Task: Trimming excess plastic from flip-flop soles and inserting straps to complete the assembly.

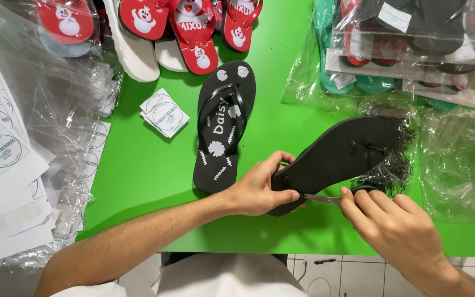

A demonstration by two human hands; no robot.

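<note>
Centre right of the frame, the left hand point(259, 190) pinches the heel of a black flip-flop point(339, 157), sole up, above the green table point(149, 165). The right hand point(397, 231) closes around scissors point(325, 199), whose blades touch the sole's edge. Its decorated black mate point(224, 126) lies flat, centre frame.

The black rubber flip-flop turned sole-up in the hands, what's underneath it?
Under the sole-up black flip-flop show the green tabletop, thin metal scissor blades and crinkled clear plastic bags. Its strap side and the table beneath are covered.
</note>
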